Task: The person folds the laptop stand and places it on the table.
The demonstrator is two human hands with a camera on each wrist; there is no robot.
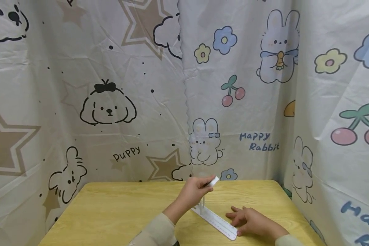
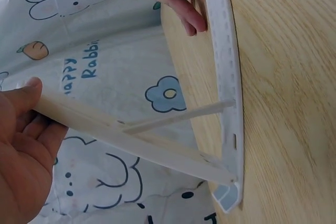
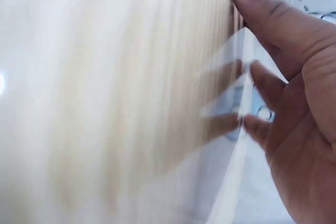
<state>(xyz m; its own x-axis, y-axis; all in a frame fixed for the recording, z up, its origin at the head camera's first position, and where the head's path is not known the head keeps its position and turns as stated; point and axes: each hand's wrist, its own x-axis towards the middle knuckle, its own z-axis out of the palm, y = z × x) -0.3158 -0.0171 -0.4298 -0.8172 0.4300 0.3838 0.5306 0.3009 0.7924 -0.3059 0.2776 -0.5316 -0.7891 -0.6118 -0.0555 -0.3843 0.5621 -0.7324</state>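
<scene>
Left hand (image 1: 196, 188), lower centre of the head view: thumb and fingers pinching the free end of a white hinged arm (image 2: 123, 136), apparently to keep it slanted above its base strip (image 1: 216, 220); right hand (image 1: 254, 220), lower right: fingers loosely extended, touching the strip's near end, presumably to steady it. Base strip: white, marked lengthwise, laid flat and diagonal at lower centre on the wood-grain desk (image 1: 120, 215), seemingly for firm footing, a thin strut (image 2: 178, 117) bridging to the arm as likely brace. Beyond, filling the upper frame: printed curtain (image 1: 160, 106).
</scene>
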